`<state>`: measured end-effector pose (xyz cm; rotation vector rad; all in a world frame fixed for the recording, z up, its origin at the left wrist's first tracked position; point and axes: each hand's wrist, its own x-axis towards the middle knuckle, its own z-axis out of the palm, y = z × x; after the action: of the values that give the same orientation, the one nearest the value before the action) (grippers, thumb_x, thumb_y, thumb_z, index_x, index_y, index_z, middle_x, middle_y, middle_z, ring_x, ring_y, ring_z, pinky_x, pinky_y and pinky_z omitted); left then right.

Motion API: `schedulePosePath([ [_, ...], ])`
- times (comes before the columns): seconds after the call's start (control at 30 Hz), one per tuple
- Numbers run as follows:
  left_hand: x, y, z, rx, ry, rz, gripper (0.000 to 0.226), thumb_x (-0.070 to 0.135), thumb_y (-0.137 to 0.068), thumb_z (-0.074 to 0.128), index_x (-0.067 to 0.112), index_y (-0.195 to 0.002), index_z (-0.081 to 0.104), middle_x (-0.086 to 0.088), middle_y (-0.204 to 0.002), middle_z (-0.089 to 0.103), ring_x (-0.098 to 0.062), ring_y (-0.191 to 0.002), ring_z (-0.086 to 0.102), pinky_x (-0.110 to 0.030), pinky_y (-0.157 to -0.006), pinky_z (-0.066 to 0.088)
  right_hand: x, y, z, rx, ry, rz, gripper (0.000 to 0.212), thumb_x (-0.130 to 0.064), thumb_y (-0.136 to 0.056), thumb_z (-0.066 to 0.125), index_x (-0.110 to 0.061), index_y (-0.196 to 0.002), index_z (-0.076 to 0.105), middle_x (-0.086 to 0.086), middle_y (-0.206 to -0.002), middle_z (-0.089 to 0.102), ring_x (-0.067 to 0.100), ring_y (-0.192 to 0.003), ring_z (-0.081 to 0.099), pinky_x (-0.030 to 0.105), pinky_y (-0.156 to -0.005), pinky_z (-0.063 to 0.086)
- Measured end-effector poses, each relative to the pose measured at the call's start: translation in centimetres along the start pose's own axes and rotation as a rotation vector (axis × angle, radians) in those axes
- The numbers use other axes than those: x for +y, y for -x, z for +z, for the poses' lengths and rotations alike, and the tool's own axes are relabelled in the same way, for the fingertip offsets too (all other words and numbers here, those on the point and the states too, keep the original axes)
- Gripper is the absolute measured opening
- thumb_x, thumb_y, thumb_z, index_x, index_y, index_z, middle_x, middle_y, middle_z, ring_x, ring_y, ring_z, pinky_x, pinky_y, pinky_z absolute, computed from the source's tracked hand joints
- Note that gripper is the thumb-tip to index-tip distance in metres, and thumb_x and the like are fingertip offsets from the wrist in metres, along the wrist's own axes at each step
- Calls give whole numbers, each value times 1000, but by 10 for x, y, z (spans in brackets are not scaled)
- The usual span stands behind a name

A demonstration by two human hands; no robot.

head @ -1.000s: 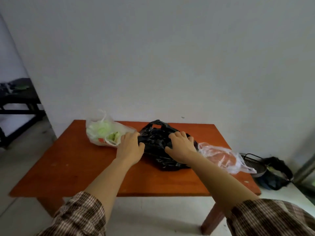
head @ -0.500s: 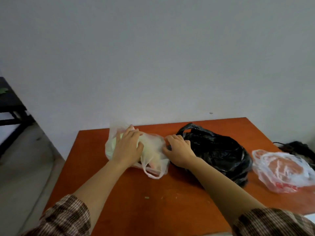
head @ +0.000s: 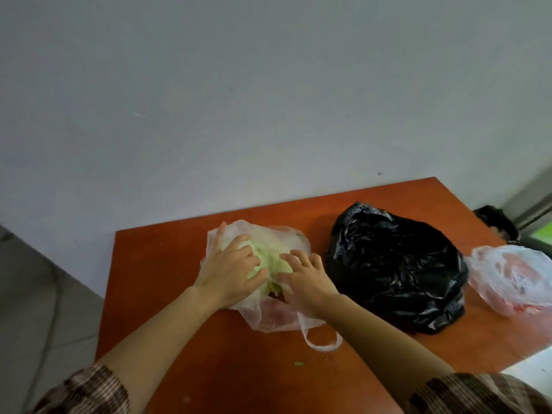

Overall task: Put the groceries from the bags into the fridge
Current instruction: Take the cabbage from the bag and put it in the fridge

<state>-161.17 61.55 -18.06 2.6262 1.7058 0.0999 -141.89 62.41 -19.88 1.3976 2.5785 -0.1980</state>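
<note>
Pale green cabbage [head: 265, 258] sits inside a thin clear plastic bag [head: 277, 319] on the left part of the orange-brown worktop [head: 167, 264], near its far edge. Both hands are laid on it. The left hand [head: 230, 268] presses on the left side of the cabbage with fingers spread and curled over it, thumb pointing toward the middle. The right hand [head: 304, 280] rests on the right side, fingers splayed wide and flat against the leaves and plastic; neither hand is closed into a fist, and both touch the bag. One loop handle [head: 321, 339] of the bag trails onto the worktop toward the person. Something reddish shows dimly through the plastic under the cabbage; what it is cannot be told.

Just to the right lies a crumpled black plastic bag [head: 394, 273], apart from the clear one. Farther right, at the worktop's edge, lies another clear bag [head: 516, 282] with reddish contents. Plaid sleeves [head: 86, 389] show at the bottom. A plain grey wall [head: 268, 100] stands behind.
</note>
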Motion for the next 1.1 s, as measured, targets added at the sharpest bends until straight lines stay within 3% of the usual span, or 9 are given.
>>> schedulePosePath([
  [0.17,-22,9,21,-77,38,5,7,28,-67,62,22,-64,63,10,-101,64,-24,-132,43,-58,-108,-16,25,-17,5,57,289,-91,43,-8,-88,55,-17,-130,52,11,-151,27,30,-143,15,55,-109,14],
  [0.23,-26,7,24,-101,-17,-6,22,14,-56,67,22,-75,61,5,-108,64,-28,-130,46,-66,-106,0,32,-26,5,88,356,-105,37,-6,-85,57,-13,-122,57,11,-144,39,29,-140,24,54,-107,14],
  [0.3,-31,4,24,-98,3,-89,36,4,-59,62,20,-91,58,3,-118,60,-28,-133,42,-64,-106,0,36,-37,2,106,388,-103,32,-6,-86,55,-12,-117,59,8,-138,47,28,-138,29,54,-107,18],
  [0.4,-38,1,22,-100,121,-200,49,-2,-71,50,25,-112,48,8,-142,41,-25,-145,21,-59,-110,-10,42,-55,-3,107,348,-87,35,-7,-93,45,-11,-127,51,8,-145,40,26,-143,21,55,-109,18],
  [0.47,-41,-1,20,-171,211,-250,49,3,-80,47,29,-122,41,11,-150,30,-20,-146,13,-55,-115,-2,44,-67,-6,72,318,-58,43,-8,-97,38,-12,-139,38,8,-153,29,25,-147,12,56,-111,13],
  [0.57,-57,4,27,-133,440,-381,53,10,-89,45,30,-137,36,8,-151,33,-17,-141,27,-42,-114,27,44,-83,-7,29,268,-29,54,-9,-99,33,-14,-151,16,5,-159,16,25,-149,3,56,-112,8],
  [0.73,-88,23,50,-106,807,-532,40,26,-98,47,30,-138,44,15,-139,44,-11,-129,43,-29,-103,35,40,-114,6,-104,127,-31,65,-8,-98,34,-23,-154,4,-1,-162,11,22,-149,-3,56,-114,7],
  [0.9,-84,17,59,10,1093,-799,39,5,-90,51,31,-120,56,12,-114,60,-5,-101,57,-24,-79,46,38,-136,17,-274,-265,113,61,-22,-95,42,-41,-149,21,-4,-160,18,24,-148,8,60,-112,6],
  [1.1,-88,26,82,80,1289,-1164,28,3,-90,51,21,-105,66,-6,-103,69,-20,-90,63,-30,-68,49,25,-138,6,-199,-431,131,44,-20,-95,43,-31,-137,50,0,-150,35,27,-139,17,51,-110,18],
])
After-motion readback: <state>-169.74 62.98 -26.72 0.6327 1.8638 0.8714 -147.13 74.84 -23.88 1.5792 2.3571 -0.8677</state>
